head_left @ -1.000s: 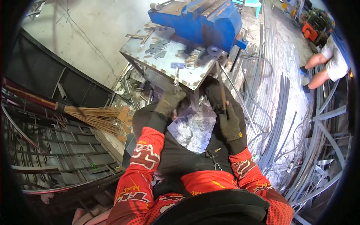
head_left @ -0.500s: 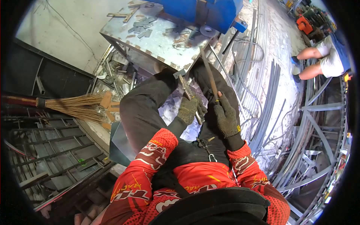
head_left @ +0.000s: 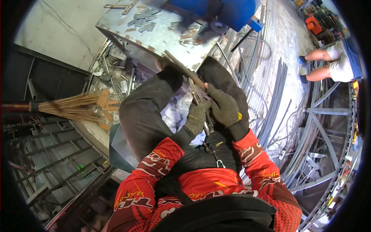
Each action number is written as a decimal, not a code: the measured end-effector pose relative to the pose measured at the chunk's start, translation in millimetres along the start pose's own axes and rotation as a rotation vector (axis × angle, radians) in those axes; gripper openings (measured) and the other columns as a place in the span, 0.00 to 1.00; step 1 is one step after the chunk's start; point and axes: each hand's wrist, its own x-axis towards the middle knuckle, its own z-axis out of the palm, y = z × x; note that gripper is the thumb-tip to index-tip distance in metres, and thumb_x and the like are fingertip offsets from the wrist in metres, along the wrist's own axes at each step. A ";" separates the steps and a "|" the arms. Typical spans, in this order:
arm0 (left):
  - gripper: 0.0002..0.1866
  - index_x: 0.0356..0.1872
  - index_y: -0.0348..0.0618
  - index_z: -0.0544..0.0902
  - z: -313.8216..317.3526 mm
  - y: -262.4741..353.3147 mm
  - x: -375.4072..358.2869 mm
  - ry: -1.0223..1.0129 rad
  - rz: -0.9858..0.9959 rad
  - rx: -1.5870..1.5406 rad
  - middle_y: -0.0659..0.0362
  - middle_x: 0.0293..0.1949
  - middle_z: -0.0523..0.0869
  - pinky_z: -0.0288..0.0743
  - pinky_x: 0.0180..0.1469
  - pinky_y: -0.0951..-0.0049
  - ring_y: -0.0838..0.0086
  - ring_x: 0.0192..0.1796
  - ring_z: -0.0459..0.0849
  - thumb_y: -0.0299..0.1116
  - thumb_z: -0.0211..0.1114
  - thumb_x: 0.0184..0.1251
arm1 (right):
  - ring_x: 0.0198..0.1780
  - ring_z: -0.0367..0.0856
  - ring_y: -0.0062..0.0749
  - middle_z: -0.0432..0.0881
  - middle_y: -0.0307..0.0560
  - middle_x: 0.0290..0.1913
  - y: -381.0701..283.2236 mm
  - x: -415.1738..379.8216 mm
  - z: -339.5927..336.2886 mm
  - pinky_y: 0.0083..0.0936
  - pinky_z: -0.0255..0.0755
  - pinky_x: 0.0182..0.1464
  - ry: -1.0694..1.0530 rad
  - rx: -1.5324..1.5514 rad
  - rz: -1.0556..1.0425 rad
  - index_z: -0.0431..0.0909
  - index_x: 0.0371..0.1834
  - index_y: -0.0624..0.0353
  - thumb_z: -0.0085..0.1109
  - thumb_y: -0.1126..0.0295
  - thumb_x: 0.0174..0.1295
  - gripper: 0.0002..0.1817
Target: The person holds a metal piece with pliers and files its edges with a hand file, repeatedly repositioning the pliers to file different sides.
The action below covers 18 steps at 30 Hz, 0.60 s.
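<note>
Both hands wear dark knitted gloves and meet between the knees. My left hand [head_left: 196, 118] is closed around metal locking pliers [head_left: 194, 92], whose lower end sticks out below the glove. My right hand [head_left: 223, 106] grips a long flat file [head_left: 185, 70] at its near end. The file slants up and left across the top of the pliers, its tip close to the table's front edge. It hides the pliers' jaws and whatever they hold.
A metal table [head_left: 162, 34] ahead bears small metal plates [head_left: 145, 19], a disc [head_left: 219, 26] and a blue machine [head_left: 210, 11]. A broom [head_left: 69, 108] lies left. Long metal bars [head_left: 276, 96] cover the right floor. Another person's legs [head_left: 320, 63] show at upper right.
My right hand has moved left and up towards my left hand. The file has swung from nearly upright to a leftward slant over the pliers. The view has shifted slightly.
</note>
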 end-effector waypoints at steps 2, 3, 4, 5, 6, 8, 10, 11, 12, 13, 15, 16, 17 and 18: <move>0.10 0.40 0.46 0.81 -2.7 16.3 -3.6 -0.056 -0.141 -0.034 0.59 0.23 0.82 0.75 0.15 0.66 0.67 0.17 0.82 0.41 0.65 0.76 | 0.57 0.88 0.51 0.87 0.60 0.58 3.5 12.3 6.6 0.34 0.80 0.58 0.002 -0.006 0.000 0.77 0.73 0.60 0.56 0.75 0.72 0.25; 0.13 0.39 0.47 0.80 -6.5 21.8 -4.5 -0.081 -0.153 -0.027 0.60 0.23 0.81 0.76 0.16 0.66 0.67 0.17 0.82 0.46 0.66 0.77 | 0.55 0.88 0.51 0.88 0.57 0.56 10.1 15.4 15.6 0.37 0.81 0.56 0.139 0.061 -0.028 0.77 0.73 0.54 0.58 0.73 0.72 0.26; 0.13 0.39 0.47 0.80 -9.0 23.9 -3.6 -0.081 -0.149 -0.029 0.60 0.23 0.81 0.76 0.16 0.66 0.67 0.17 0.82 0.46 0.66 0.77 | 0.54 0.88 0.52 0.88 0.54 0.54 15.0 17.3 21.2 0.39 0.82 0.55 0.277 0.128 -0.058 0.77 0.74 0.49 0.61 0.71 0.71 0.27; 0.15 0.38 0.49 0.80 -12.2 23.9 -1.6 -0.098 -0.202 -0.115 0.60 0.23 0.81 0.77 0.16 0.65 0.67 0.17 0.82 0.48 0.66 0.77 | 0.57 0.89 0.48 0.88 0.57 0.57 13.6 16.8 16.9 0.36 0.82 0.58 0.310 0.075 -0.042 0.75 0.76 0.51 0.59 0.73 0.72 0.28; 0.17 0.37 0.50 0.79 -16.2 21.0 1.8 -0.115 -0.254 -0.200 0.59 0.22 0.81 0.78 0.17 0.65 0.66 0.17 0.82 0.51 0.65 0.77 | 0.57 0.89 0.48 0.88 0.57 0.57 9.2 13.5 9.3 0.36 0.82 0.58 0.309 0.075 -0.047 0.75 0.76 0.51 0.59 0.73 0.72 0.28; 0.25 0.50 0.47 0.79 -17.7 16.4 1.2 -0.185 -0.188 -0.207 0.60 0.28 0.84 0.83 0.20 0.62 0.63 0.21 0.86 0.61 0.59 0.80 | 0.53 0.91 0.44 0.88 0.62 0.56 -5.2 -1.0 -8.8 0.32 0.80 0.56 0.290 0.149 0.107 0.73 0.77 0.55 0.58 0.74 0.73 0.29; 0.25 0.37 0.51 0.77 -4.5 23.5 -11.5 -0.077 -0.168 -0.123 0.59 0.18 0.77 0.80 0.18 0.61 0.63 0.15 0.81 0.64 0.58 0.79 | 0.47 0.88 0.36 0.88 0.62 0.53 -10.8 -20.8 -13.1 0.29 0.79 0.53 0.244 0.185 0.203 0.71 0.78 0.61 0.56 0.75 0.73 0.29; 0.25 0.46 0.50 0.77 -12.3 14.4 -6.2 -0.127 -0.167 -0.092 0.58 0.27 0.82 0.80 0.20 0.65 0.66 0.21 0.84 0.64 0.58 0.79 | 0.45 0.85 0.32 0.87 0.58 0.52 -7.8 -31.4 -9.8 0.27 0.78 0.51 0.240 0.331 0.269 0.70 0.78 0.63 0.56 0.75 0.73 0.29; 0.25 0.46 0.50 0.77 -21.4 -3.7 6.0 -0.128 -0.169 -0.091 0.58 0.27 0.82 0.80 0.20 0.65 0.66 0.21 0.84 0.64 0.58 0.79 | 0.43 0.82 0.28 0.87 0.53 0.51 -7.0 -41.5 -7.4 0.25 0.77 0.50 0.235 0.478 0.336 0.70 0.78 0.64 0.56 0.75 0.73 0.29; 0.24 0.53 0.49 0.75 -31.2 -25.8 21.8 -0.155 -0.090 -0.209 0.55 0.33 0.84 0.79 0.22 0.67 0.69 0.25 0.85 0.60 0.60 0.80 | 0.43 0.82 0.28 0.87 0.53 0.51 -11.0 -49.7 -6.7 0.25 0.77 0.50 0.240 0.479 0.337 0.70 0.78 0.64 0.56 0.75 0.73 0.29; 0.29 0.69 0.43 0.66 -39.3 -28.5 34.3 -0.191 0.049 0.033 0.49 0.50 0.84 0.78 0.29 0.71 0.73 0.37 0.86 0.47 0.66 0.79 | 0.43 0.79 0.21 0.85 0.45 0.50 -22.1 -56.6 -5.4 0.20 0.75 0.48 0.181 0.786 0.492 0.68 0.78 0.67 0.57 0.76 0.73 0.30; 0.29 0.69 0.43 0.66 -40.7 -33.0 36.4 -0.198 0.054 0.039 0.49 0.50 0.84 0.78 0.29 0.71 0.73 0.37 0.86 0.47 0.66 0.79 | 0.43 0.79 0.21 0.85 0.45 0.50 -24.4 -56.0 -5.5 0.20 0.75 0.48 0.189 0.789 0.486 0.68 0.78 0.67 0.57 0.76 0.73 0.30; 0.28 0.68 0.41 0.65 -29.7 -17.3 24.2 -0.093 0.145 0.232 0.48 0.50 0.83 0.80 0.33 0.69 0.70 0.39 0.86 0.43 0.66 0.78 | 0.43 0.78 0.20 0.84 0.43 0.51 -26.7 -56.2 -4.7 0.18 0.74 0.48 0.177 0.917 0.538 0.68 0.79 0.67 0.58 0.76 0.73 0.30; 0.28 0.68 0.39 0.64 -22.3 -5.7 15.9 0.015 0.236 0.424 0.48 0.50 0.83 0.82 0.38 0.67 0.67 0.42 0.87 0.39 0.67 0.77 | 0.44 0.77 0.18 0.83 0.40 0.52 -28.8 -56.9 -3.4 0.17 0.74 0.48 0.163 1.046 0.589 0.68 0.79 0.67 0.58 0.76 0.73 0.30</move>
